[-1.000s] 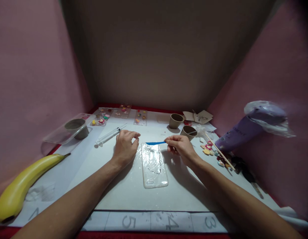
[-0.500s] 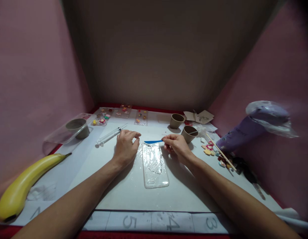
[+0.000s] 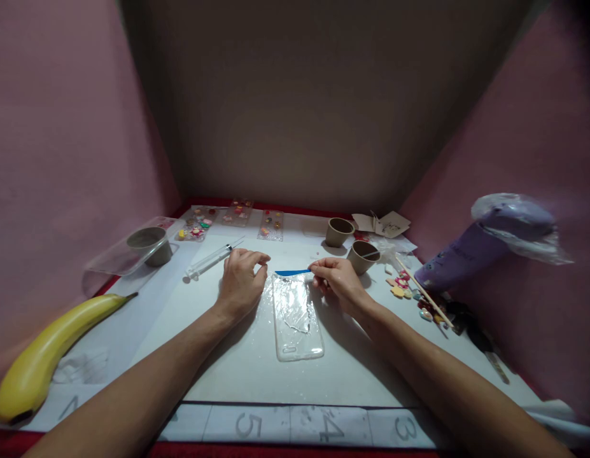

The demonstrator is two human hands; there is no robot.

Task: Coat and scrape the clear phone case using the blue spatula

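Note:
A clear phone case [image 3: 298,340] lies flat on the white board, with a shiny coat and a thin white wavy line on it. Along its far edge is a slim blue knife-shaped plastic tool [image 3: 291,273], its right end pinched between the thumb and fingers of my right hand [image 3: 339,280]. On the case's left, my left hand [image 3: 244,280] rests on the board with curled fingers, thumb and forefinger apart and nothing between them. A syringe [image 3: 206,264] lies just left of that hand.
Brown cups [image 3: 364,257] stand behind my right hand. Small charms [image 3: 402,283] and a wooden stick [image 3: 423,292] lie at right, by a purple bottle [image 3: 457,254]. Decorated clear cases [image 3: 270,226] lie at the back. A banana [image 3: 51,356] and a clear tray [image 3: 132,248] are at left.
The blue tool has shifted very slightly left along the case's far edge, with my right hand. My left hand and the case stay put.

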